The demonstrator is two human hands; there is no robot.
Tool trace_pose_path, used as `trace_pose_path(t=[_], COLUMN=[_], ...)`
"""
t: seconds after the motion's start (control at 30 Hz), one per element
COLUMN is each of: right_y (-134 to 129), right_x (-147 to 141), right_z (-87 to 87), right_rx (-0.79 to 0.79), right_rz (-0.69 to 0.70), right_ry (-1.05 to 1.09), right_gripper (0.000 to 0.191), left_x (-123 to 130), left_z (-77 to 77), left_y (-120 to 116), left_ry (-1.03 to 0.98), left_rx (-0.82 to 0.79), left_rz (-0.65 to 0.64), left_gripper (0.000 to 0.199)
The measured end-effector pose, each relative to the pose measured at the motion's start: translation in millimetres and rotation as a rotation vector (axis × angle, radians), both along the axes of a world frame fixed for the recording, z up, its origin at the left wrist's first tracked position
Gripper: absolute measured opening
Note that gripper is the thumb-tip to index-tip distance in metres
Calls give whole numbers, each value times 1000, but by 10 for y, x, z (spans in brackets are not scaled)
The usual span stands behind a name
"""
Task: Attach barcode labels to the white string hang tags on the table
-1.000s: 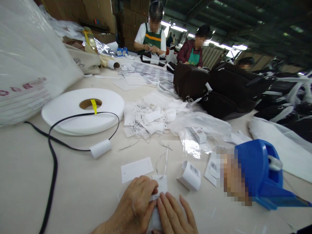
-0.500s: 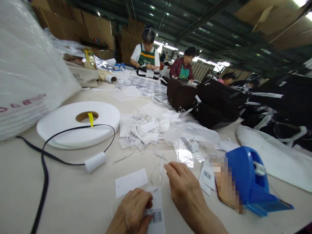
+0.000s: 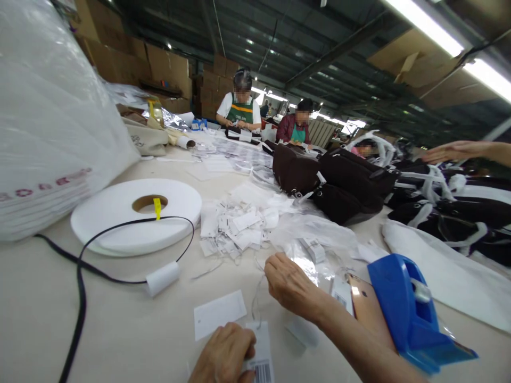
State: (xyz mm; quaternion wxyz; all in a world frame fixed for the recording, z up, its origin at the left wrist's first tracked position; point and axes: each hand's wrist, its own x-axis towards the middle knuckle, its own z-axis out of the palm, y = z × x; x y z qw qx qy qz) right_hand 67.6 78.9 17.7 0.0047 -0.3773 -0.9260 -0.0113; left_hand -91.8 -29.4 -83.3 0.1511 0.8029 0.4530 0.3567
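Observation:
My left hand (image 3: 227, 354) is low in the middle with fingers curled, gripping a white barcode hang tag (image 3: 261, 343) that lies on the table. From the tag's upper end a thin string (image 3: 254, 306) runs up to my right hand (image 3: 285, 282). That hand is closed, its fingertips pinched at the string; exactly what sits between them is partly hidden. A blank white tag (image 3: 220, 314) with a small hole lies just beyond my left hand. Past both hands is a loose heap of white tags (image 3: 239, 223), and a bundled stack of tags (image 3: 313, 249) rests on clear plastic.
On the left lie a big white tape roll (image 3: 115, 242), a black cord (image 3: 82, 298) and a bulging plastic bag (image 3: 56, 133). Right are a phone (image 3: 369, 308), a blue tape dispenser (image 3: 399, 298) and dark bags (image 3: 347, 186). Co-workers sit opposite; another person's hand (image 3: 455, 151) reaches in.
My right hand has moved slightly left and its fingers have closed at the string. The left hand stays on the barcode tag. Another person's hand has appeared at the right.

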Motion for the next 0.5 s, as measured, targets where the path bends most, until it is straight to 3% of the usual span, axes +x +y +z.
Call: trace_pose_path(t=[0.2,0.27,0.4,0.5], right_y=[-332,-435,-593,-683], right_x=[6,-2,-31,-20], right_z=[262,266,168,102], right_rx=[-229,-473,-1138,-1227], right_rz=[-156,-234,-369,-384], right_ry=[182,393,1072,1310], right_gripper=[14,11,13,18], left_x=[-24,-43,-78,-102], left_z=[172,257,373,441], left_y=[-11,-22,-50,-72], left_ry=[-43,-54,-92,-167], left_rx=[-52,-76,-117,-138], left_rz=[-28,-59,-95,-118], left_gripper=[34,29,18,13])
